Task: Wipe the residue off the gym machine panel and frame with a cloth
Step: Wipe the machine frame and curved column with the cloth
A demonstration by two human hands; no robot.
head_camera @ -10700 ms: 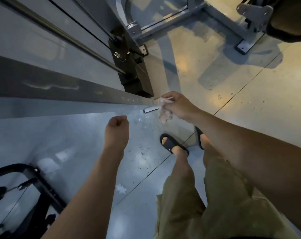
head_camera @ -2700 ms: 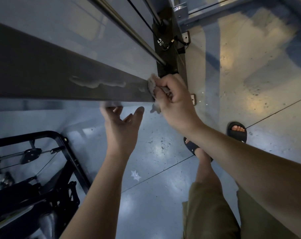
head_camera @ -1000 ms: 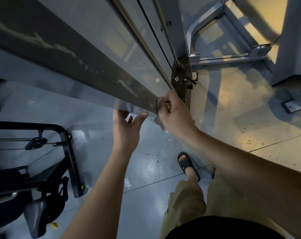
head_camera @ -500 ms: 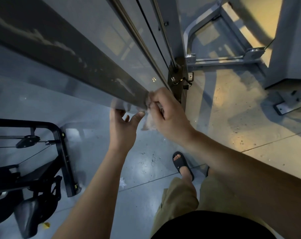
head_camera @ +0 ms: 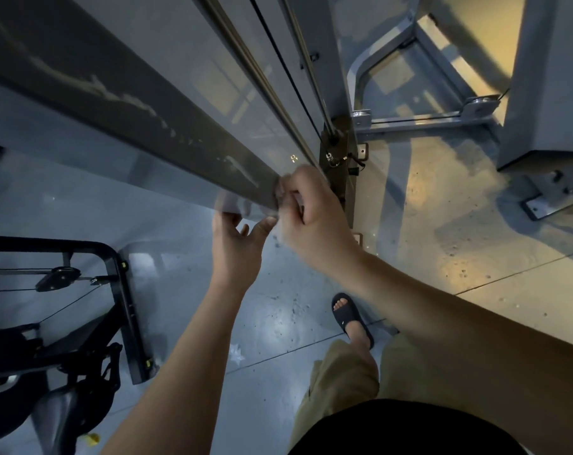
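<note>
Head view, leftmost: a black tubular machine frame sits close by my left arm. Pale residue streaks cross the dark grey frame bar. My left hand reaches behind the lower edge of the translucent panel, and I cannot tell its grip. My right hand clenches the pale crumpled cloth at the bar's end. The speckled floor lies open to the right.

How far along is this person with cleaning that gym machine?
Early, by the look of it. Done: no stretch looks plainly clean. In hand: the right hand presses the cloth on the low end of the dark frame bar; the left hand steadies the clear panel. Left: pale residue streaks most of the bar.
</note>
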